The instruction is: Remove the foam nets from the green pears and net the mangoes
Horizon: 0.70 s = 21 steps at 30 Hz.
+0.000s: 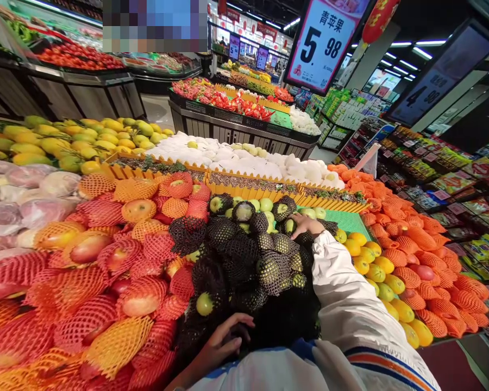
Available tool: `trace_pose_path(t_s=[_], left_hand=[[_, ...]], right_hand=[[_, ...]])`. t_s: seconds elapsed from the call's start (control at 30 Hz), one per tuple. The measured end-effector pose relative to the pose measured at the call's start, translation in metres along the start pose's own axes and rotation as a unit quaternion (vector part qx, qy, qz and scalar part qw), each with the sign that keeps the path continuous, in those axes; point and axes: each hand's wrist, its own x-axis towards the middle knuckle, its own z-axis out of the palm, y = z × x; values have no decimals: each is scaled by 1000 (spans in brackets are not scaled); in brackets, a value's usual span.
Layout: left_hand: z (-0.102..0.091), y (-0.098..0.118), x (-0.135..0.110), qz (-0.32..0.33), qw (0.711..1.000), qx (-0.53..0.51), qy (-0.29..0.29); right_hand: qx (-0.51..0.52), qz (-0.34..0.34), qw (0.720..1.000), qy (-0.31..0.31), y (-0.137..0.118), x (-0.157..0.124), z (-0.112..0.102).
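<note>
My right hand reaches to the back of the green apple pile, its fingers curved against a green apple in a black foam net. Some of its fingertips are hidden. Low in front of my body, my left hand hovers by the near edge of the pile, thumb and fingers apart, and I see nothing in it. Between the hands lie several black-netted green apples. A few bare green apples show at the back.
Red fruit in pink and orange nets fills the left. Oranges and orange-netted fruit lie at right. A low yellow fence runs behind the apples, with white-wrapped fruit beyond. A price screen hangs above.
</note>
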Motion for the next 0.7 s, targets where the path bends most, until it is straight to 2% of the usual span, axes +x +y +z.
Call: trace_pose_path(t_s=[0.07, 0.17, 0.27, 0.33, 0.4, 0.5, 0.57, 0.63, 0.7], left_hand=[[1, -1, 0, 2, 1000, 4, 3], [2, -3, -1, 2, 1000, 7, 12], [4, -7, -3, 10, 999, 4, 34], [4, -9, -4, 10, 999, 9, 41], [5, -11, -5, 6, 999, 18, 41], [4, -13, -5, 4, 999, 22, 40], [4, -14, -5, 6, 999, 16, 41], [4, -13, -3, 8, 999, 8, 41], [4, -11, -2, 7, 999, 3, 38]], right_hand=[[13, -14, 1000, 6, -16, 5, -10], [48, -77, 995, 38, -49, 10, -21], [86, -141, 985, 49, -84, 13, -22], [95, -155, 983, 37, -99, 16, -21], [89, -133, 986, 49, -105, 21, -23], [78, -52, 986, 135, -100, 26, -32], [73, -3, 982, 172, -94, 28, -36], [72, 20, 985, 153, -90, 28, -35], [69, 25, 993, 92, -90, 29, -25]])
